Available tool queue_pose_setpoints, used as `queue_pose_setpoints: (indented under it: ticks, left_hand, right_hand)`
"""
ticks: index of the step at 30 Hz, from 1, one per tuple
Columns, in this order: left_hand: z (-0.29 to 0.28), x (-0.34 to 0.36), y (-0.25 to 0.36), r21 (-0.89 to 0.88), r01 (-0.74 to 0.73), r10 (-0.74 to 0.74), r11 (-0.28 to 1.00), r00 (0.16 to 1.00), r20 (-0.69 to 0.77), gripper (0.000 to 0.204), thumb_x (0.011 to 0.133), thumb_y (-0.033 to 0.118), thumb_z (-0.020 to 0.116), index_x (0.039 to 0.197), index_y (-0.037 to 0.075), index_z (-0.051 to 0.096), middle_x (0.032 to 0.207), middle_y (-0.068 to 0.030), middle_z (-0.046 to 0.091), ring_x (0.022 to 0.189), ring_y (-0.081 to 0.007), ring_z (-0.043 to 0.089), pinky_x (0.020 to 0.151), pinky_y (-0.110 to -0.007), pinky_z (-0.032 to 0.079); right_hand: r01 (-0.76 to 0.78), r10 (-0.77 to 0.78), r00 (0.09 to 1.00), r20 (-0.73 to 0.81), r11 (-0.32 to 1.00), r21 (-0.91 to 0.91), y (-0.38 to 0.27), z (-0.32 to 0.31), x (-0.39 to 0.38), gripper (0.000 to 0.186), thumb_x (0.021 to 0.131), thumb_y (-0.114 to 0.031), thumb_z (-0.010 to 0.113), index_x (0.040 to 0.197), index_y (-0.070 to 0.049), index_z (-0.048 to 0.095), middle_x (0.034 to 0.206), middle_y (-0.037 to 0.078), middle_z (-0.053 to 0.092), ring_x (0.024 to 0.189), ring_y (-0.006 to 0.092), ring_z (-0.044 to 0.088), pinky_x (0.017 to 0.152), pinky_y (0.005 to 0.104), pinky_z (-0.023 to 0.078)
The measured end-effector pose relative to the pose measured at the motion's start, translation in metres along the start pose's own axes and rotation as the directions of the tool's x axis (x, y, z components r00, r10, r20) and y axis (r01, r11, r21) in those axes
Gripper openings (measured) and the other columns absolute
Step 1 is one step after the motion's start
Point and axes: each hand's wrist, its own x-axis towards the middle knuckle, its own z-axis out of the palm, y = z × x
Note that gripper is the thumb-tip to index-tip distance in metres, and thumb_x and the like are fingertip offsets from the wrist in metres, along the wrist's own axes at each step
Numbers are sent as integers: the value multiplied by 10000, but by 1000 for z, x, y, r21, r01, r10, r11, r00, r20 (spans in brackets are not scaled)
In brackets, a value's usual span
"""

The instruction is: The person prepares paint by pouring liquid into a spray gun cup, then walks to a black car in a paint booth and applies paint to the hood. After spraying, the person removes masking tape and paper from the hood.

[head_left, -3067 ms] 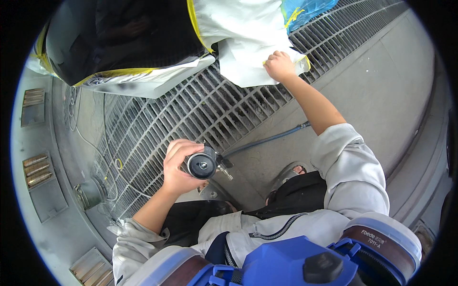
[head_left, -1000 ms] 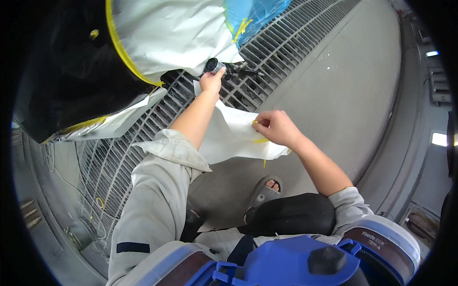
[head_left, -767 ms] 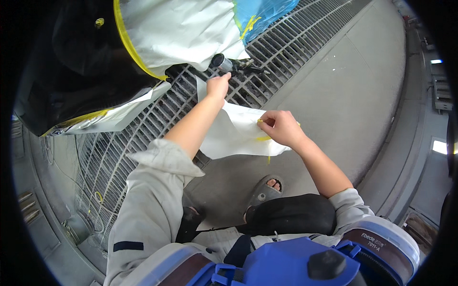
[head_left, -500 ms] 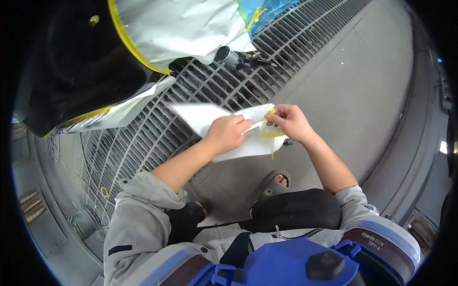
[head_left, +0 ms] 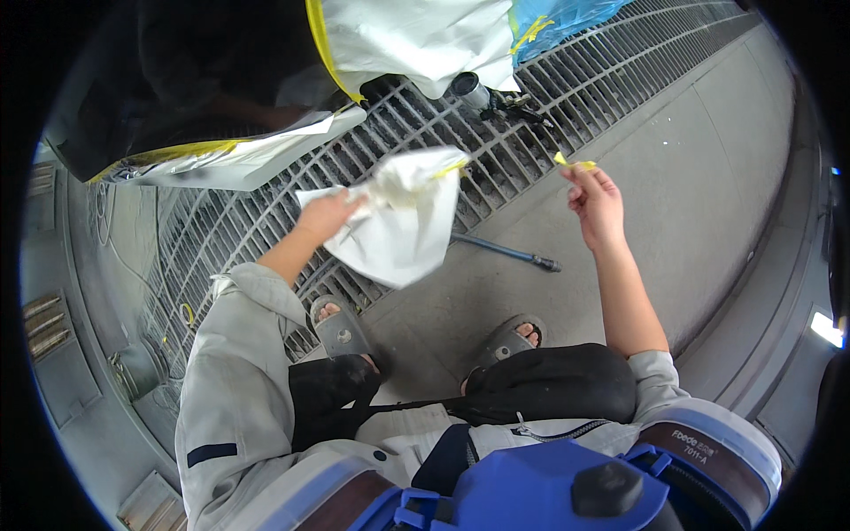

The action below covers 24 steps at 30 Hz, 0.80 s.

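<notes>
My left hand (head_left: 331,214) grips the edge of a crumpled white sheet of masking paper (head_left: 407,239), slightly blurred by motion, with yellow tape along its upper right edge. Off to the right, my right hand (head_left: 595,205) is closed in a pinch on a short piece of yellow masking tape (head_left: 575,162). The hands are wide apart, and the tape piece is separate from the sheet. Both are held up above the floor. To the upper left is a glossy black panel (head_left: 195,80), edged with yellow tape and white covering (head_left: 398,40).
A spray gun (head_left: 496,99) with a cup is by the covered edge, above the metal floor grating (head_left: 522,146). A blue hose (head_left: 505,249) with a dark end fitting lies below the hands. Blue plastic film (head_left: 567,25) hangs at the top. My sandalled feet (head_left: 341,332) stand on grey floor.
My hands have moved apart, the left going left with the masking paper, the right going up and right with a torn piece of tape. The hose has come into fuller view.
</notes>
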Motion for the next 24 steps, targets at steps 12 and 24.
queue_pose_setpoints:
  ticks: [12, 24]
  left_hand:
    - [-21, 137, -50, -886, -396, -882, -242, 471, 30, 527, 978, -39, 593, 1498, -47, 507, 1486, -158, 585, 1382, -307, 542, 1159, -409, 475]
    - [-49, 36, 54, -942, -317, -945, -113, 327, 4, 307, 923, 145, 858, 1134, -23, 712, 1009, -95, 750, 928, -143, 690, 862, -277, 554]
  right_hand:
    - [96, -27, 978, 206, 939, -331, 20, 46, -28, 158, 989, -128, 768, 1118, -36, 758, 898, -14, 721, 771, 67, 642, 687, 238, 496]
    - [99, 42, 960, 275, 872, -480, 39, 73, -40, 132, 990, -125, 775, 1063, -20, 743, 805, -21, 707, 677, 45, 625, 602, 214, 483]
